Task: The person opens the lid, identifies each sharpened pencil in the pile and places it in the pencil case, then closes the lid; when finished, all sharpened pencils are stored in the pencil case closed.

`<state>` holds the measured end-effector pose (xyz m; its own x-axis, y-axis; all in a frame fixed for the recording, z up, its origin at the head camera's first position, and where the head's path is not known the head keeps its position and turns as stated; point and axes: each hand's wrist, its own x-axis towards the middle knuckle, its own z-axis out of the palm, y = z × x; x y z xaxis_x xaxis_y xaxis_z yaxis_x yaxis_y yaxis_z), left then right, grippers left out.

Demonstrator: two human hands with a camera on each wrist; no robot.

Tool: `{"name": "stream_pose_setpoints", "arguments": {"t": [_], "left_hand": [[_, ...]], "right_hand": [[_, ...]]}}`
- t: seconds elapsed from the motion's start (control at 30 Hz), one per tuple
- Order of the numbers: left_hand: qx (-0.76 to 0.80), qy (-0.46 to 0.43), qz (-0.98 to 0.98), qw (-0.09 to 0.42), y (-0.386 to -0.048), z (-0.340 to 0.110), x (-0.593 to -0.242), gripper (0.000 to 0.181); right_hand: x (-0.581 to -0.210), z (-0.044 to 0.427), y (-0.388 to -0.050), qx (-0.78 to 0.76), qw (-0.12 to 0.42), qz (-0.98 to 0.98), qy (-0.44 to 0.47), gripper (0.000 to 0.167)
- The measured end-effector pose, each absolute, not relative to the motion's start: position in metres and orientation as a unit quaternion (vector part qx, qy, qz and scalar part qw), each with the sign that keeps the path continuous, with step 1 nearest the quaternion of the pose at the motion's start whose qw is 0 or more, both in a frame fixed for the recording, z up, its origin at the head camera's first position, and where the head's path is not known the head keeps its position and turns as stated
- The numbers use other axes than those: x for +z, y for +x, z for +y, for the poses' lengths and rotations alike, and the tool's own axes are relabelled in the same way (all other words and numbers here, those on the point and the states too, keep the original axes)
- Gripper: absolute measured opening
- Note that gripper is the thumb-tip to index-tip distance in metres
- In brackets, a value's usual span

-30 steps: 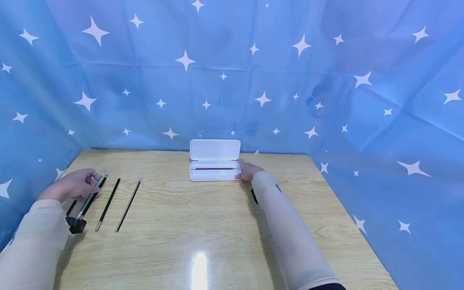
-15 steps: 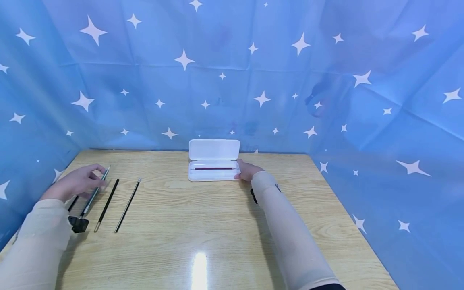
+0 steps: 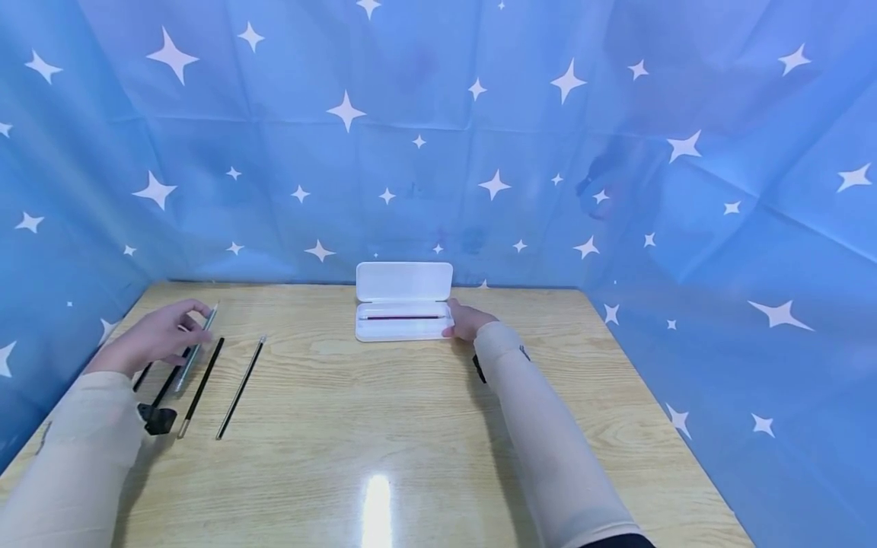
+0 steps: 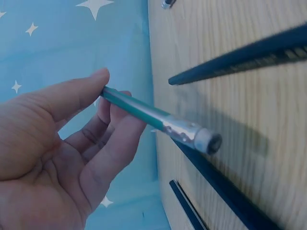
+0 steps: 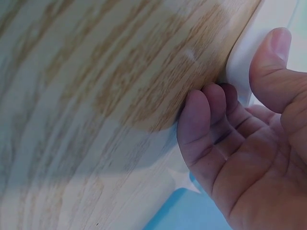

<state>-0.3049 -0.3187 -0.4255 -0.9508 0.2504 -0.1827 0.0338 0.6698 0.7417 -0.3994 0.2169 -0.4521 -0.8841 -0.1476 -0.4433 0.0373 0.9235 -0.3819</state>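
Observation:
My left hand point(image 3: 154, 335) pinches a green pencil point(image 4: 148, 112) between thumb and fingers, above the table's left side. The pencil's metal band and eraser end point toward the left wrist camera. Dark pencils lie below and beside this hand, one black pencil point(image 3: 203, 388) just to its right. At the back middle stands a white pencil case point(image 3: 366, 336) with its lid point(image 3: 404, 281) raised. A dark red pencil point(image 3: 404, 317) lies inside it. My right hand point(image 3: 470, 322) holds the case's right end, thumb at its near corner; some fingers are hidden.
Farther right of the left hand lies another dark pencil point(image 3: 241, 388) with a light end. The wooden table point(image 3: 425, 411) ends at a blue star-patterned curtain point(image 3: 438, 152) behind and at both sides.
My left hand has moved slightly right and away with the green pencil, lifting it apart from the dark pencil beside it. The right hand and the case stay put.

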Motion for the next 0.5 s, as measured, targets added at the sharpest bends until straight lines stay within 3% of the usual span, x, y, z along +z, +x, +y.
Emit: {"name": "stream_pose_setpoints", "arguments": {"t": [0.5], "left_hand": [[0.416, 0.112, 0.899, 0.076, -0.314, -0.307, -0.428, 0.050]], "right_hand": [[-0.450, 0.219, -0.396, -0.198, 0.238, 0.951, -0.018, 0.087]]}}
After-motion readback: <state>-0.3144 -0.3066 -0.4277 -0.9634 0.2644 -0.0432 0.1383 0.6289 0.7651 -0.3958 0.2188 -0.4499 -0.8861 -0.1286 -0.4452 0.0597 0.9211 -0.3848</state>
